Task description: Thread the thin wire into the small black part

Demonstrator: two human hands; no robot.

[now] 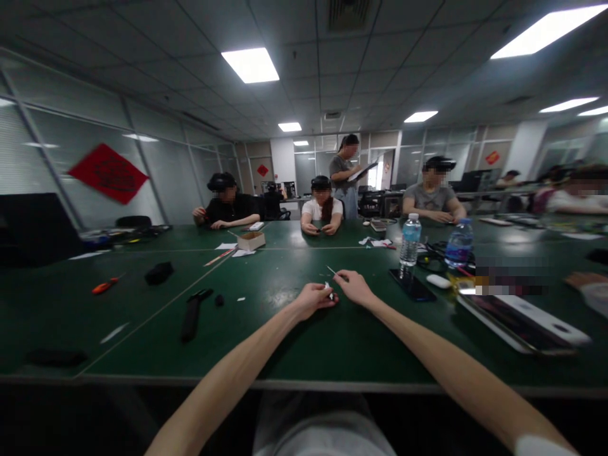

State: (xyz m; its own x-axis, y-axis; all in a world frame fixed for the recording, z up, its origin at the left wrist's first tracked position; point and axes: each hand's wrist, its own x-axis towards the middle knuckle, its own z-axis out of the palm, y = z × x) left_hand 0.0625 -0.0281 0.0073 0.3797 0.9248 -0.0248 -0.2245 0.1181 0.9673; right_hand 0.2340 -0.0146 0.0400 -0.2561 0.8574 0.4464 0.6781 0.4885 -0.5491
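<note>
left grip (314, 297): curled closed, small white-and-black piece (329, 291) held low over table (285, 354), seemingly for steadiness | right grip (355, 286): pinched shut, thin pale stick (331, 270) held by one end, probably for fine control

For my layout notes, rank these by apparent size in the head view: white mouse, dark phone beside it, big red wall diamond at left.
1. Red wall diamond
2. Dark phone
3. White mouse

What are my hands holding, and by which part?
Your left hand has a small white object, grip point unclear; your right hand pinches a thin pale stick by one end.
</note>
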